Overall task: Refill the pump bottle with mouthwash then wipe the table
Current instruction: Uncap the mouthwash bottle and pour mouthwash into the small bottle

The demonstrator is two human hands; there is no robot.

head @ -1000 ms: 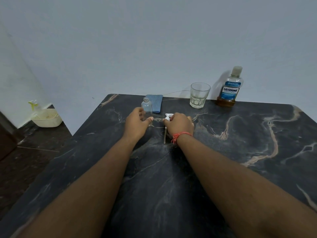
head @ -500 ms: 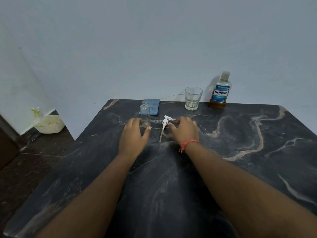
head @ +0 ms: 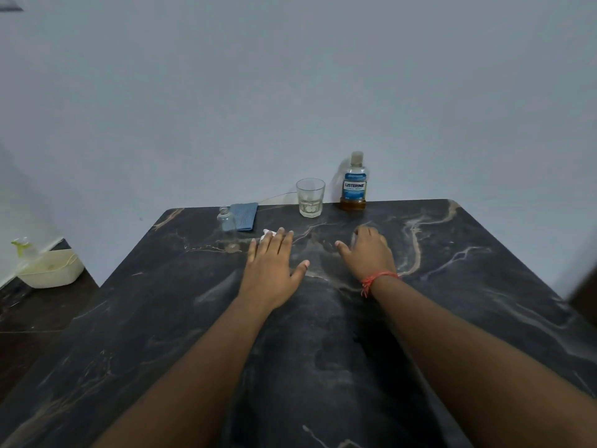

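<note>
- The small clear pump bottle [head: 228,231] stands upright and uncapped on the dark marble table [head: 468,286]; its white pump head [head: 268,235] lies just right of it, mostly hidden under the left hand's fingertips
- The left hand [head: 273,268] lies flat with fingers spread wide, gripping nothing that I can see; the right hand [head: 366,255], well right of the bottle, is loosely curled with the thumb out, and whether it holds anything I cannot tell
- The mouthwash bottle [head: 354,182] stands capped behind and far right of the pump bottle, against the wall; a glass [head: 310,198] stands between them
- The likely next step is fetching the mouthwash; bring it close, steady the light pump bottle with the other hand, and pour slowly into the narrow neck, as it looks easy to tip
- A folded blue cloth [head: 245,215] lies just behind the pump bottle, ready for wiping; the tabletop looks dry; a plain pale wall [head: 290,92] rises behind, and a cream basket [head: 51,268] sits on the floor far left
</note>
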